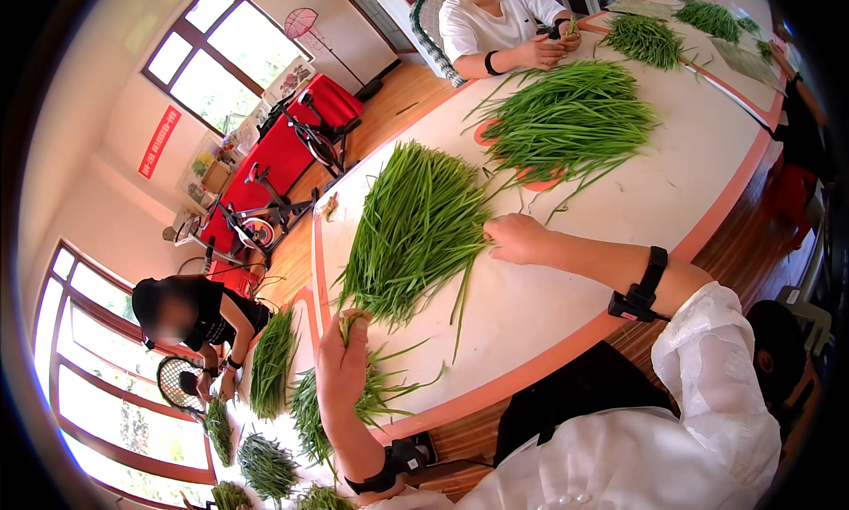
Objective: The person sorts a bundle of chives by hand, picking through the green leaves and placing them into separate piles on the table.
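head view: my right hand rests with curled fingers on the right edge of the big chive pile on the counter, stalks running away from me. my left hand is clamped on a small chive bundle nearer me.

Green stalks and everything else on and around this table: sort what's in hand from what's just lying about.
In hand: left hand gripping a small bunch of green stalks; right hand touching the big stalk pile.

Lying about: farther stalk pile, exercise bike, red table.
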`<control>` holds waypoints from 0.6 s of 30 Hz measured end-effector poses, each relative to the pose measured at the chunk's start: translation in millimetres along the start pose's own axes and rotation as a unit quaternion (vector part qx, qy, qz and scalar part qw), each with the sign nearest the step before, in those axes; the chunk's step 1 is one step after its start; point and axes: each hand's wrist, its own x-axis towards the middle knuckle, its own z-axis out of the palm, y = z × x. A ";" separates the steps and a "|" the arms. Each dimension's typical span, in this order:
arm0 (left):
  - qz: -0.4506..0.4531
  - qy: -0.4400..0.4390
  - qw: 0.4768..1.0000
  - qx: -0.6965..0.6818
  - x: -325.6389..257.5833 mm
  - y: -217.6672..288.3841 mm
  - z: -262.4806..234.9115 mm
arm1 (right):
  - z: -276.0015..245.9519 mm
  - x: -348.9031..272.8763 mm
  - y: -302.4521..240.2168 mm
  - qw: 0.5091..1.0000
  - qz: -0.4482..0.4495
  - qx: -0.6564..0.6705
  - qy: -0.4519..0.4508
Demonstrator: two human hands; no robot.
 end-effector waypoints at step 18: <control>0.059 -0.110 0.992 -0.006 35.9 -7.9 136.1 | -32.8 -68.4 -45.6 0.995 -0.036 0.088 0.005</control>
